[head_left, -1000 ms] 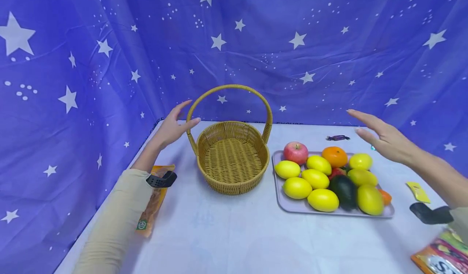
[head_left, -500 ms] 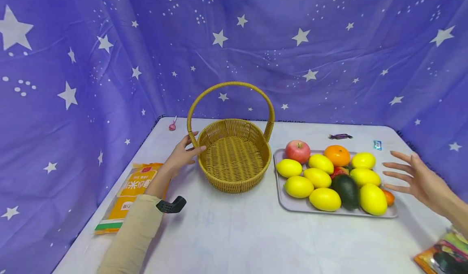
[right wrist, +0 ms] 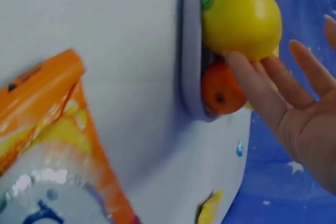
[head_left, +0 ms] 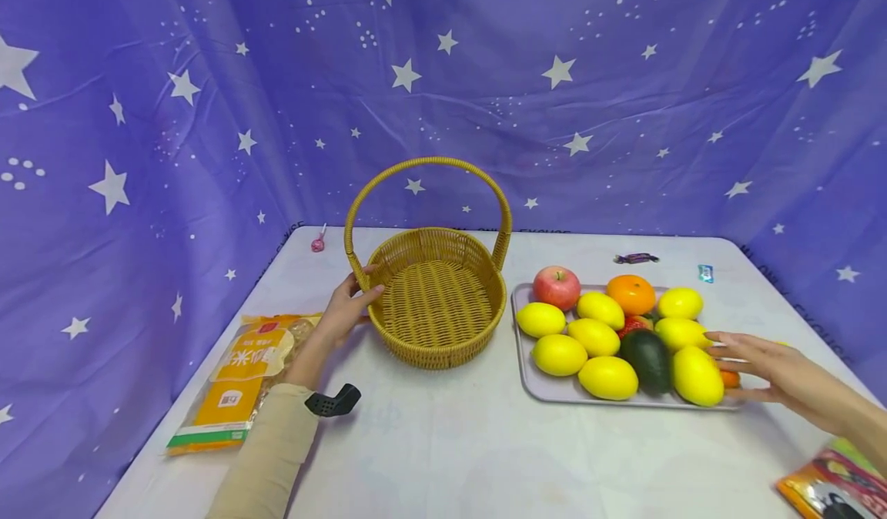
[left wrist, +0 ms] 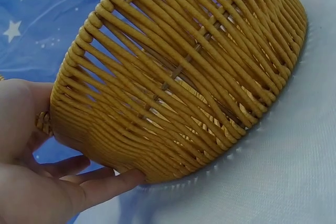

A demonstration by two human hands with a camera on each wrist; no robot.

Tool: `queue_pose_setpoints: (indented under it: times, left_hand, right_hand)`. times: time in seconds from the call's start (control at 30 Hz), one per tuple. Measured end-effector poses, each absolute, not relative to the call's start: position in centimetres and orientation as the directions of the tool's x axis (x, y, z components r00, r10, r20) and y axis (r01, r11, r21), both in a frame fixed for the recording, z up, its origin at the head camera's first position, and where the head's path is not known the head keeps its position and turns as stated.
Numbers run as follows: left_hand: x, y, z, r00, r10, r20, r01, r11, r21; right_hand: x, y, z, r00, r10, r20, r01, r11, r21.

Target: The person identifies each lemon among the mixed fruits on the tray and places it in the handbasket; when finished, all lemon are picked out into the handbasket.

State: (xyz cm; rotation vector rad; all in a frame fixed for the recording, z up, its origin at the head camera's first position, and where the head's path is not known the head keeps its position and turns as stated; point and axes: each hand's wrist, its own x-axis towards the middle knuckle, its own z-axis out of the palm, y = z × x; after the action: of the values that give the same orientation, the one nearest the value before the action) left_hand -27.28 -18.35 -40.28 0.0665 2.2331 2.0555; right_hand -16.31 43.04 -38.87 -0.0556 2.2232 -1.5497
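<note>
A round woven basket with a tall hoop handle stands on the white table. My left hand grips its left side at the handle's foot, thumb over the rim and fingers against the outer wall. On the right, a pale tray holds several lemons, an apple, an orange and a dark green avocado. My right hand reaches over the tray's right end, fingers extended. Its fingertips are right at a large yellow fruit, beside a small orange fruit.
An orange bag of grain lies at the left under my forearm. A colourful snack bag is at the front right. Small candies lie at the back: a lollipop, a purple one and a blue one.
My left hand has come down from beside the handle and taken hold of the basket's left side. My right hand has lowered and moved in to the tray's right end.
</note>
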Motion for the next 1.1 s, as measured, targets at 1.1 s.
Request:
queue_pose_setpoints:
  times: [1.1]
  left_hand:
    - [-27.2, -18.2, -40.5, -0.995, 0.089, -0.038, -0.029, 0.098, 0.995]
  right_hand:
    - [-17.1, 38.6, -34.7, -0.958, -0.247, -0.146, -0.073, 0.702, -0.708]
